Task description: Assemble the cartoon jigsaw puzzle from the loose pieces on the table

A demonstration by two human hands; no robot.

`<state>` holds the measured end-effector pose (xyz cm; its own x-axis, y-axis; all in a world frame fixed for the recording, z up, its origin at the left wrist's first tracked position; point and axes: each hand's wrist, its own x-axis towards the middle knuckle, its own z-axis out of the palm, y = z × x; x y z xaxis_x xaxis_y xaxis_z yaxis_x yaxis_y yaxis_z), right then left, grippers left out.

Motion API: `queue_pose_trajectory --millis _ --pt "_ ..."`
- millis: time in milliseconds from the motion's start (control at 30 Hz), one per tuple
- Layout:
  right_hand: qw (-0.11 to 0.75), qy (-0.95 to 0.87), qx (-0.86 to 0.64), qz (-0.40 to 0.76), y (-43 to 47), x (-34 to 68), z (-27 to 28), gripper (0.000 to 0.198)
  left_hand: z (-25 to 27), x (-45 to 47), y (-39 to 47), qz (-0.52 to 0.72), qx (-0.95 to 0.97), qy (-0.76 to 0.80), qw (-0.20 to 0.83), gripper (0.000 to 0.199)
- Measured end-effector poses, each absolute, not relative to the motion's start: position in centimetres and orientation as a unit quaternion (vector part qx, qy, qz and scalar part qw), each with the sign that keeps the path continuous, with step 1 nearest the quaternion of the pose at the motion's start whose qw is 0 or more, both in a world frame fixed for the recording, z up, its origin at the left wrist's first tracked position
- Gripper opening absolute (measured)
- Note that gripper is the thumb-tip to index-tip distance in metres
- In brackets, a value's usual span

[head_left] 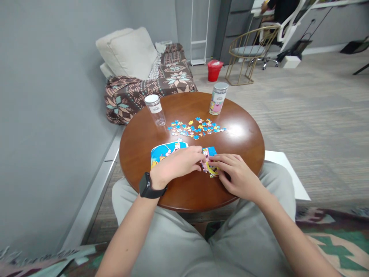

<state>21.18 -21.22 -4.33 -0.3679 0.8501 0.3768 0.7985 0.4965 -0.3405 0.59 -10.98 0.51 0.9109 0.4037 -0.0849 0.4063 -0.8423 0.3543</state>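
A partly joined jigsaw puzzle [213,151] with blue, pink and yellow cartoon art lies on the round brown table [184,196] in front of me. My left hand [184,161] reaches over to its left edge, fingers bent, the thumb apart from them; no piece shows between them. From the other side, my right hand [235,173] rests stretched fingertips on the puzzle's right part. A printed picture card [161,151] lies partly under my left hand and wrist. Beyond both hands, several loose puzzle pieces [196,129] are scattered in blue, yellow and pink.
At the table's far side stand a clear jar [157,113] with a white-labelled lid and a printed canister [218,99]. Behind are a cushioned sofa [173,73], a red bin [214,71] and a gold-framed chair [248,50]. A person [284,11] sits farther back.
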Motion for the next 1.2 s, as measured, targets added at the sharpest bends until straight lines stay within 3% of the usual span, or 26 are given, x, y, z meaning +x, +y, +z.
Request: queue_pose_trajectory --millis 467,1200 --pt "0.256 -0.823 -0.502 0.073 -21.2 21.2 -4.1 0.037 -0.3 1.7 -9.8 0.001 0.944 0.155 0.29 0.002" --pt "0.254 -0.824 -0.502 0.067 -21.2 21.3 -4.2 0.037 0.7 2.8 -7.9 -0.054 0.952 0.106 0.282 0.014"
